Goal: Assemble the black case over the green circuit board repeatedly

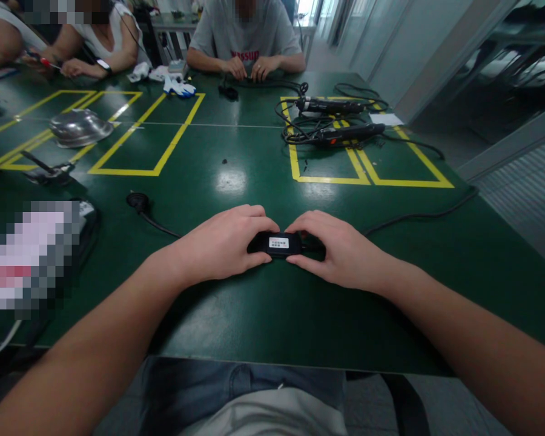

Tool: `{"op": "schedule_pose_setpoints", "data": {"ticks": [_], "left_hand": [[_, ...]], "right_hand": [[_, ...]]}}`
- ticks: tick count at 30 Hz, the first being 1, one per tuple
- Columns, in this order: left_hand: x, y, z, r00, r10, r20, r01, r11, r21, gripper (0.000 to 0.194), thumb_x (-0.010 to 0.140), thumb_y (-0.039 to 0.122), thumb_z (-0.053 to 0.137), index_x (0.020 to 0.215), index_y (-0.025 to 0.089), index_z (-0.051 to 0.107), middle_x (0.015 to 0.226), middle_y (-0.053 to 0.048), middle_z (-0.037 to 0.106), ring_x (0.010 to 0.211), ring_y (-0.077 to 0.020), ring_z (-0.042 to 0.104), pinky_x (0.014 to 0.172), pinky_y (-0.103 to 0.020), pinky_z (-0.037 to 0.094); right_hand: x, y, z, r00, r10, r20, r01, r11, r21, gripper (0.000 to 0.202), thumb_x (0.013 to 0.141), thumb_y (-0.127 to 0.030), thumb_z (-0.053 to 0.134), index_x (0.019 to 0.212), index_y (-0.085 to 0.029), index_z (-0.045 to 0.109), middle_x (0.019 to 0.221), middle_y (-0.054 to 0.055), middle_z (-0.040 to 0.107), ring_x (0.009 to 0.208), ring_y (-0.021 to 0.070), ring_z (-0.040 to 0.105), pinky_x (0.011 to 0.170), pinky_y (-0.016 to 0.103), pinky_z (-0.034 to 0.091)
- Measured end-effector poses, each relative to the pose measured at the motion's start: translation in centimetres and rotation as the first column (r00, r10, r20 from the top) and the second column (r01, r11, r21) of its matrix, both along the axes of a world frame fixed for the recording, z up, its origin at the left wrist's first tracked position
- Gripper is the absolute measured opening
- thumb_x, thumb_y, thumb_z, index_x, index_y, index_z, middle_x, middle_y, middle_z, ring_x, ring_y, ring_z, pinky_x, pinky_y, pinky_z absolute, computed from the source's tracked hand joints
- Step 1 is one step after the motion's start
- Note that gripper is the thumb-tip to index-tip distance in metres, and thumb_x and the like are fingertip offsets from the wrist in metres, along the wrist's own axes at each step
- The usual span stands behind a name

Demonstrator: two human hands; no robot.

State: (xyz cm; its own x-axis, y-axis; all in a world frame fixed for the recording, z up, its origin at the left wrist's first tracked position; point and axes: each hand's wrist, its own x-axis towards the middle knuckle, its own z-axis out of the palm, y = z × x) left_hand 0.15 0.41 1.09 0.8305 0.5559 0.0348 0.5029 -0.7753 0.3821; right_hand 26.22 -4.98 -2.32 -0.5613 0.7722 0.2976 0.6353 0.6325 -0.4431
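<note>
Between my two hands is a small black box (295,246) with a white printed label, close to the green table top. A power cord (161,227) runs from a black plug (138,202) on the left to behind my left hand (229,242). That hand grips the box's left end between thumb and fingers. The right end is pinched in the same way by my right hand (340,245). Another stretch of black cord (418,216) leads away past the right hand to the table's right edge. Where the cords join the box is mostly hidden by my hands.
Two black electric screwdrivers (349,133) with tangled cables lie at back right. A metal bowl (79,127) and a metal tool (49,169) are on the left. A blurred-out object (27,260) stands near left. Several people sit across the green table (236,321); gloves (179,88) lie near them.
</note>
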Motion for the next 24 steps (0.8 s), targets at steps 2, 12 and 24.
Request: {"op": "schedule_pose_setpoints", "data": {"ticks": [2,12,24], "left_hand": [[0.03,-0.04,0.00,1.000,0.001,-0.006,-0.001,1.000,0.008,0.031,0.094,0.026,0.082,0.124,0.021,0.077,0.110,-0.005,0.072,0.101,-0.0242,0.070,0.088,-0.035,0.052],[0.01,-0.02,-0.13,1.000,0.017,-0.005,-0.017,1.000,-0.015,0.031,0.094,0.028,0.081,0.124,0.021,0.077,0.111,-0.005,0.072,0.099,-0.0234,0.071,0.086,-0.034,0.052],[0.07,-0.04,0.04,1.000,0.013,-0.024,-0.013,1.000,0.000,0.033,0.096,0.029,0.082,0.127,0.020,0.078,0.110,-0.006,0.073,0.101,-0.0246,0.071,0.089,-0.035,0.053]], "right_hand": [[-0.05,-0.03,0.02,1.000,-0.006,0.012,0.006,1.000,-0.001,0.026,0.096,-0.026,0.079,0.119,-0.022,0.067,0.111,0.010,0.076,0.100,0.0289,0.071,0.088,0.044,0.059],[0.04,0.08,0.16,1.000,-0.003,0.015,0.003,1.000,-0.006,0.025,0.096,-0.028,0.080,0.118,-0.022,0.071,0.112,0.010,0.078,0.100,0.0294,0.073,0.089,0.044,0.060],[0.07,0.18,0.07,1.000,-0.013,0.019,0.013,1.000,-0.001,0.025,0.096,-0.031,0.082,0.117,-0.023,0.073,0.111,0.010,0.079,0.100,0.0295,0.074,0.087,0.044,0.060]]}}
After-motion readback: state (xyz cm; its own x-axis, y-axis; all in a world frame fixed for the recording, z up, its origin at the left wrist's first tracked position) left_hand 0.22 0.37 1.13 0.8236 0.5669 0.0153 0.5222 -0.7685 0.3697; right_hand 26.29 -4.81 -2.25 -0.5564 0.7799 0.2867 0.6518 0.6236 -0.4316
